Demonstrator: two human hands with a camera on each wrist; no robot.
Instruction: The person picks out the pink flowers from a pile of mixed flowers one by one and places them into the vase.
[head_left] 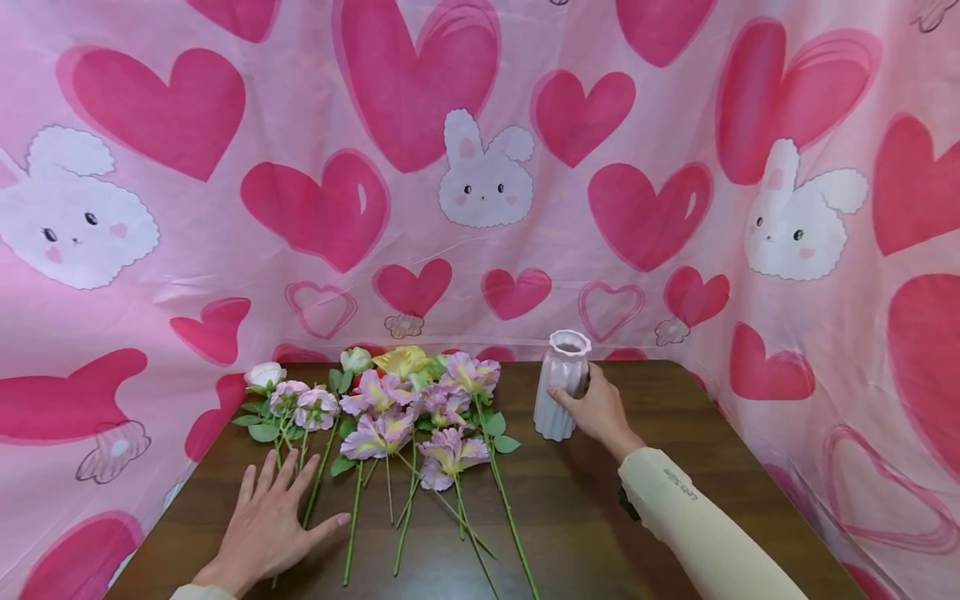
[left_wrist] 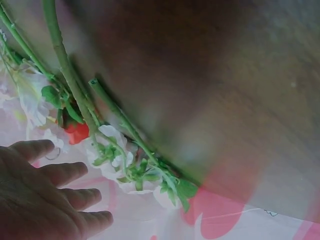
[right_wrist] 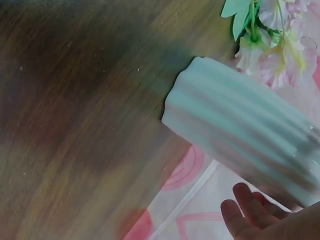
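Observation:
A white fluted vase (head_left: 556, 400) with a scalloped rim stands right of the flowers in the head view. My right hand (head_left: 600, 410) grips its side, thumb across the front and fingers toward the back; the right wrist view shows fingertips (right_wrist: 242, 202) along the vase (right_wrist: 235, 120). My left hand (head_left: 267, 521), fingers spread, is over the lower stems at the left and holds nothing. Beyond its fingers lie white and pale pink roses (head_left: 315, 407). Several purple-and-yellow flowers (head_left: 378, 433) lie in the middle, their stems toward me. In the left wrist view my left hand (left_wrist: 50, 192) stays apart from the stems.
A yellow flower (head_left: 402, 362) and a partly hidden red one lie at the back of the bunch. Everything rests on a dark brown wooden table (head_left: 600, 533). A pink cloth (head_left: 510, 250) with hearts and rabbits hangs behind the table and along both sides.

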